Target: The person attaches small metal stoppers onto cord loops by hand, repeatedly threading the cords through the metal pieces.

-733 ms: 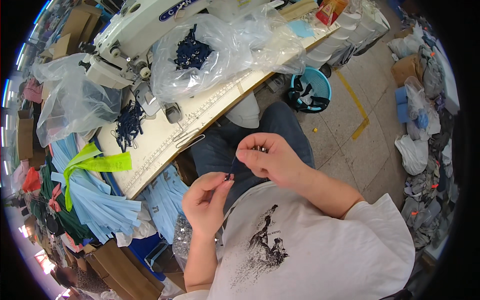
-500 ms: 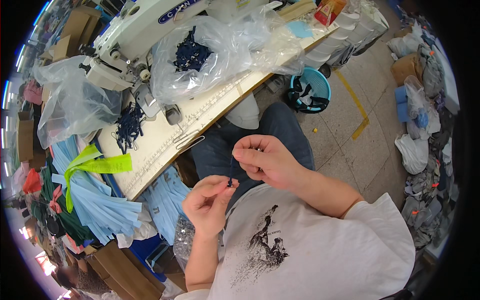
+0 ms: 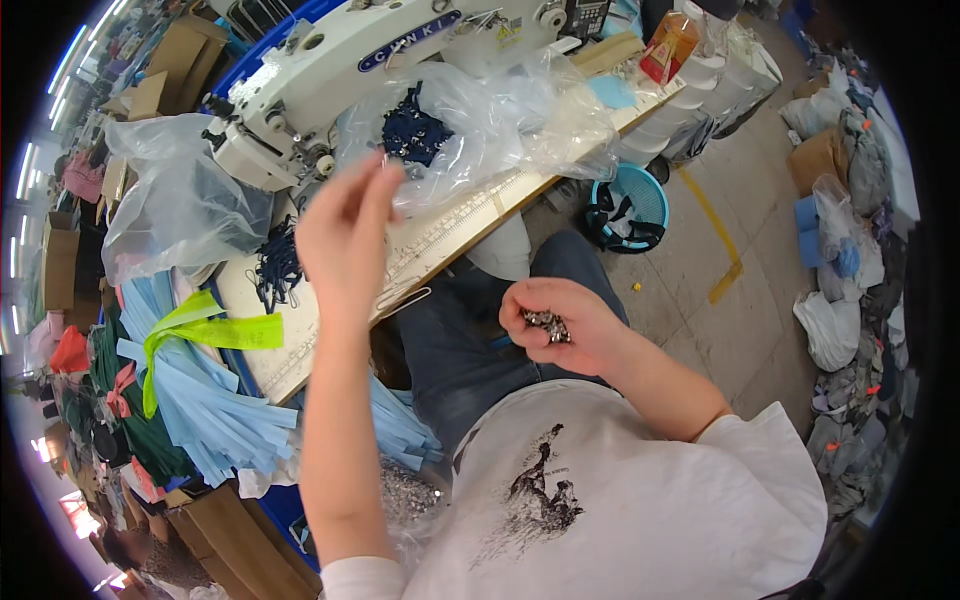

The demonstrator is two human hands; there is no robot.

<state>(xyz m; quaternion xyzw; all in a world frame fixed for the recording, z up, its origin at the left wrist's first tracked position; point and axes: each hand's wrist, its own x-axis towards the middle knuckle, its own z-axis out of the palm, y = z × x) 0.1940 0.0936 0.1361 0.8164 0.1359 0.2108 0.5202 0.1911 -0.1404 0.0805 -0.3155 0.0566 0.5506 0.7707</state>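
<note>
Over the table edge, my left hand [image 3: 345, 235] is raised toward a clear plastic bag [image 3: 490, 140]. Its fingers are blurred, and I cannot see whether anything is between them. On the bag lies a heap of navy cord loops [image 3: 415, 128] with small shiny metal bits. Above my lap, my right hand [image 3: 575, 318] is cupped palm up, its fingers curled around a cluster of small silvery metal fittings [image 3: 547, 325]. Another pile of navy cords [image 3: 278, 265] rests on the table beneath the sewing machine, partly behind my left hand.
The white sewing machine [image 3: 270, 130] stands along the table. Light blue fabric strips [image 3: 210, 400] and a lime green strip [image 3: 240, 331] hang at the left. A clear bag of metal bits [image 3: 408, 495] sits by my waist. A turquoise basket [image 3: 640, 190] stands on the floor.
My hands held a navy cord between them above my lap; now they are apart. My left hand has swung up toward the bag. My right palm has turned up, showing the metal fittings.
</note>
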